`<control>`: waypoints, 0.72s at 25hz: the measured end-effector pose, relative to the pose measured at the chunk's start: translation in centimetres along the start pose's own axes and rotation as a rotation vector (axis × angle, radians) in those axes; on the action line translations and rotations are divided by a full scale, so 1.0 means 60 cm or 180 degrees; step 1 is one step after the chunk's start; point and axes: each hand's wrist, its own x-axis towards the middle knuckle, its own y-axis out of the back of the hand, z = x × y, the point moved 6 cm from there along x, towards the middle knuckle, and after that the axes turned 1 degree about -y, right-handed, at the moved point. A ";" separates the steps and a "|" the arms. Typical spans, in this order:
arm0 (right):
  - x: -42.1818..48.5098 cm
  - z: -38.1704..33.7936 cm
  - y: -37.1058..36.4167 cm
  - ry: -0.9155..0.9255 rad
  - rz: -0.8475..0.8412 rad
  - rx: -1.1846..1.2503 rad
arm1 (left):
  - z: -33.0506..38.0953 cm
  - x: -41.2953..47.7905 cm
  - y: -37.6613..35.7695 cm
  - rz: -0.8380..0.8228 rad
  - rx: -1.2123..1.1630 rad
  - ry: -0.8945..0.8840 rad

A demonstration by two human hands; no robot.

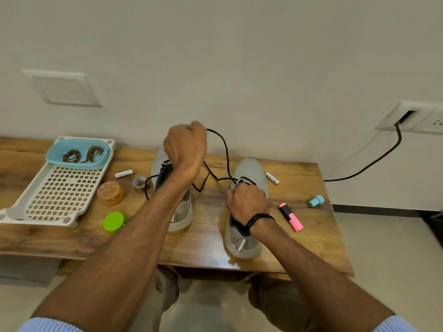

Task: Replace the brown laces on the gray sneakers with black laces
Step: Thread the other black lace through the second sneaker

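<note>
Gap between left sneaker (183,213), right sneaker (251,171) crossed by black lace (227,161).

The left gray mesh sneaker (184,212) and the right gray mesh sneaker (253,171) stand apart, toes toward the wall. A thin black lace (225,149) loops from the right one's eyelets up into the left hand (185,147). Coiled brown laces (81,154) lie in a light-blue plastic tub (51,153).

Position: head-worn, above the near edge of the table (211,238)
Direction: forward and down, toward the wall (239,56)
Distance: close
Lens: wide-angle, single view
</note>
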 end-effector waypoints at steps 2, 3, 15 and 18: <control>0.001 0.002 0.003 -0.0012 0.0010 -0.0064 | -0.005 -0.025 -0.033 -0.0693 0.1384 -0.0485; 0.002 0.003 0.003 -0.0013 0.0014 -0.0087 | -0.009 -0.038 -0.050 -0.0949 0.2033 -0.0817; 0.002 0.004 -0.001 -0.0026 0.0236 -0.0041 | -0.006 -0.082 -0.097 -0.1507 0.3315 -0.1730; 0.001 0.014 0.007 -0.0221 0.0272 -0.0115 | 0.000 -0.054 -0.061 -0.0950 0.3181 -0.1294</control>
